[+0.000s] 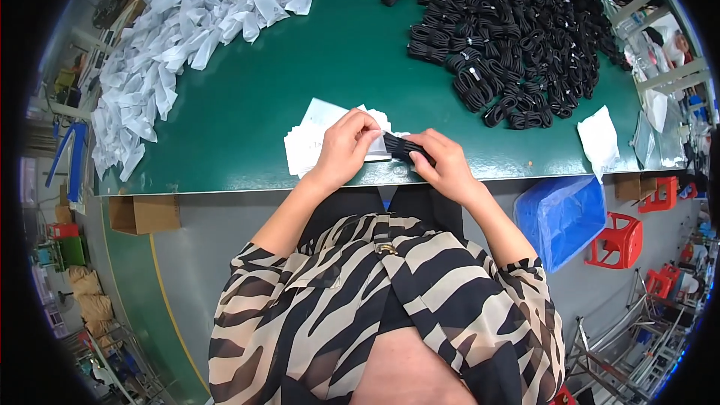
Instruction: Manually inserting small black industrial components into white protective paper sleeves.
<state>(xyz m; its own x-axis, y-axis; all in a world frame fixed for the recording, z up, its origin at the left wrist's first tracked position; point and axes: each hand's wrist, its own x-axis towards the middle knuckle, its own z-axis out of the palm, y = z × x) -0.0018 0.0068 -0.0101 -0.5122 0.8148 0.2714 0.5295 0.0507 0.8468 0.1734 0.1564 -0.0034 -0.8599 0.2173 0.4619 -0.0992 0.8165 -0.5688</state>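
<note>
At the table's near edge my right hand (444, 163) grips a coiled black cable bundle (399, 148) between thumb and fingers. The bundle's left end meets a thin whitish bag (377, 149), and it looks partly inside the bag's mouth. My left hand (346, 148) pinches that bag by its edge, fingers closed. Beneath and beside the left hand lies a fanned stack of flat white pieces (301, 151), either bags or paper slips; I cannot tell which. The left fingers hide part of the bag.
On the green table (300, 75) a heap of filled whitish bags (187, 26) spreads at far left. A large pile of black cable bundles (517, 37) covers the far right. A white bag (598, 139) hangs over the right edge. Below stand a blue bin (551, 236) and a cardboard box (154, 214).
</note>
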